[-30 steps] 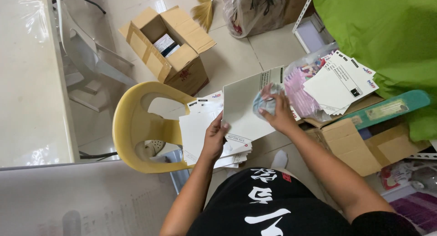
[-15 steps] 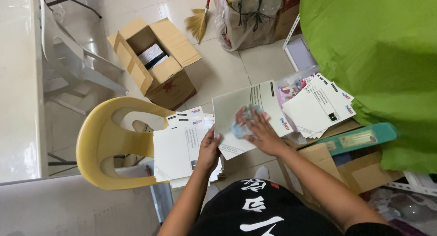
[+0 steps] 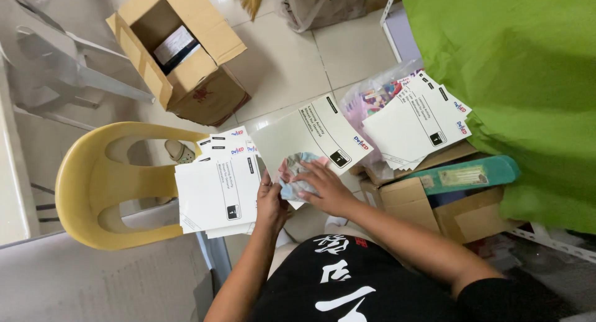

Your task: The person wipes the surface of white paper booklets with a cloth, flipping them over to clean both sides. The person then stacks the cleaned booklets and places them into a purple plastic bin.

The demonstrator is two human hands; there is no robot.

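1. Black short-sleeved shirt point(image 3: 347, 285), large white brush-stroke characters across the chest.
2. Sleeve ending high on the right arm; both forearms bare.
3. Left hand point(image 3: 271, 204) and right hand point(image 3: 326, 188) bare, without gloves, rings or watch.

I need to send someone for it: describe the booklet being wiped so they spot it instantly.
Start at the yellow plastic chair with its stack of white booklets. Just right of that stack, the left hand holds one booklet tilted up. It alone has a crumpled cloth pressed on it.
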